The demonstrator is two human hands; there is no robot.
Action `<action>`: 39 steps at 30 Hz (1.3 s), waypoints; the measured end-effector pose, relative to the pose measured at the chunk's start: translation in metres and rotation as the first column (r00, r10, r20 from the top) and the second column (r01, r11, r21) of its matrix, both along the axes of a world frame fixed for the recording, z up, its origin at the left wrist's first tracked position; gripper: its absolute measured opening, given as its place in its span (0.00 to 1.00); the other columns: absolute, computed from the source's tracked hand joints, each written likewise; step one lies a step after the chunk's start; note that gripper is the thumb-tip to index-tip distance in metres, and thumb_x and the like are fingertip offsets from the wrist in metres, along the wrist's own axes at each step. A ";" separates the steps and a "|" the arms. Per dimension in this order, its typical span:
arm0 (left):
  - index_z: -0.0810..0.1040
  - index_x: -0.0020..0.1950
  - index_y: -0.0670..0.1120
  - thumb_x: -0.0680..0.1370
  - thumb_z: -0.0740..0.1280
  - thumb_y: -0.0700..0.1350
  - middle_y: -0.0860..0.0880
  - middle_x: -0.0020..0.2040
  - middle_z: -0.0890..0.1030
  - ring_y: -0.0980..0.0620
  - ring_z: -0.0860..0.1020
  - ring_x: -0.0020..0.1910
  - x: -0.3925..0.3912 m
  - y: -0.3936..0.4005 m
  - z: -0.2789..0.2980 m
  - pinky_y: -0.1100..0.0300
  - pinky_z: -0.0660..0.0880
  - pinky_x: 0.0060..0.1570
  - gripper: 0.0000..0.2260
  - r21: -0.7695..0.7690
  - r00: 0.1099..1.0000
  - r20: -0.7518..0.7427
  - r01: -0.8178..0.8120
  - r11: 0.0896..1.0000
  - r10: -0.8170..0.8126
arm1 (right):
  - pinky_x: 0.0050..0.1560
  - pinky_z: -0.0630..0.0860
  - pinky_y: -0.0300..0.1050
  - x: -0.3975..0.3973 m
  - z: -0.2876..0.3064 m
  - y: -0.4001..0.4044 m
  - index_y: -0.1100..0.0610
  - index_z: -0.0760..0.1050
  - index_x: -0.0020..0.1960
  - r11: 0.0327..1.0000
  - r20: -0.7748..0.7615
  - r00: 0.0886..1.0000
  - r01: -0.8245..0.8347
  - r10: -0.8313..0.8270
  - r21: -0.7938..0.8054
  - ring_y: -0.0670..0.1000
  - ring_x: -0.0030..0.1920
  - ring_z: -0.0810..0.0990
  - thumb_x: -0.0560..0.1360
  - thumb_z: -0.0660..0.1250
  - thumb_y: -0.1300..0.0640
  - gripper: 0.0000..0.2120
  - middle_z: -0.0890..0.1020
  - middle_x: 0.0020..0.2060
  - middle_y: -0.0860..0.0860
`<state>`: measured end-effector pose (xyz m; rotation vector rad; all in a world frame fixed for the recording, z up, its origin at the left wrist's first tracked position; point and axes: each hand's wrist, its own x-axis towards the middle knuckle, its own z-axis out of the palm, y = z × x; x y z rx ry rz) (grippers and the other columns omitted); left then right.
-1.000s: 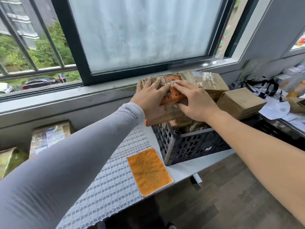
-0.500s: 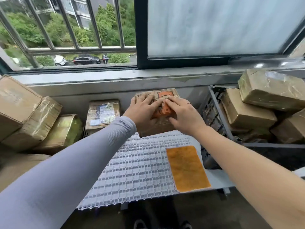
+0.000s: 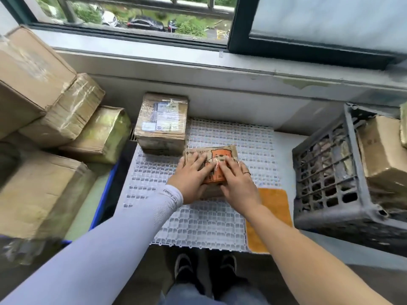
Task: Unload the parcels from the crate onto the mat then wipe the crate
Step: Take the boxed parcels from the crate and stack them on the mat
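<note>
A small brown parcel with an orange print (image 3: 220,154) lies on the white lattice mat (image 3: 231,137). My left hand (image 3: 191,177) and my right hand (image 3: 237,183) both hold it, fingers laid over its top and palms at its near edge. A taped parcel with a shipping label (image 3: 163,122) stands at the mat's far left corner, close behind the held one. The dark grey plastic crate (image 3: 326,177) stands to the right of the mat with brown parcels (image 3: 383,150) inside. An orange cloth (image 3: 273,208) lies between mat and crate.
Several cardboard boxes (image 3: 33,69) are piled at the left, some over a blue bin (image 3: 105,190). A grey window ledge (image 3: 242,69) runs along the back. My shoes (image 3: 207,271) show below the table's front edge.
Both hands carried the orange-print parcel from above the crate leftward and down onto the mat. The view tilted down and left with them.
</note>
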<state>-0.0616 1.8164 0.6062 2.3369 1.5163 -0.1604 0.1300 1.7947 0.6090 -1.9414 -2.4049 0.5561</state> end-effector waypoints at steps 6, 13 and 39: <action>0.47 0.85 0.59 0.84 0.61 0.57 0.48 0.85 0.45 0.44 0.42 0.84 0.013 -0.021 -0.009 0.38 0.39 0.79 0.33 0.017 0.993 0.031 -0.112 0.994 0.112 | 0.73 0.71 0.62 0.017 -0.007 -0.002 0.46 0.58 0.82 0.999 -0.090 0.996 -0.029 0.025 -0.037 0.60 0.81 0.54 0.80 0.67 0.43 0.34 0.55 0.82 0.44; 0.58 0.83 0.60 0.83 0.61 0.57 0.51 0.85 0.52 0.48 0.46 0.84 0.022 -0.019 0.004 0.40 0.44 0.81 0.28 -0.066 0.949 0.164 -0.261 0.963 0.268 | 0.63 0.79 0.56 0.021 0.005 0.023 0.46 0.75 0.72 0.994 -0.264 0.960 0.102 -0.090 0.032 0.56 0.74 0.70 0.79 0.67 0.41 0.23 0.61 0.80 0.49; 0.81 0.65 0.47 0.81 0.57 0.69 0.49 0.65 0.80 0.46 0.76 0.66 -0.023 0.008 0.033 0.25 0.69 0.63 0.30 -0.980 -0.273 0.131 -0.179 0.084 0.953 | 0.49 0.85 0.57 0.034 0.014 0.074 0.50 0.67 0.77 0.689 -0.441 0.611 0.248 -0.657 -0.682 0.56 0.52 0.86 0.77 0.75 0.55 0.32 0.82 0.60 0.56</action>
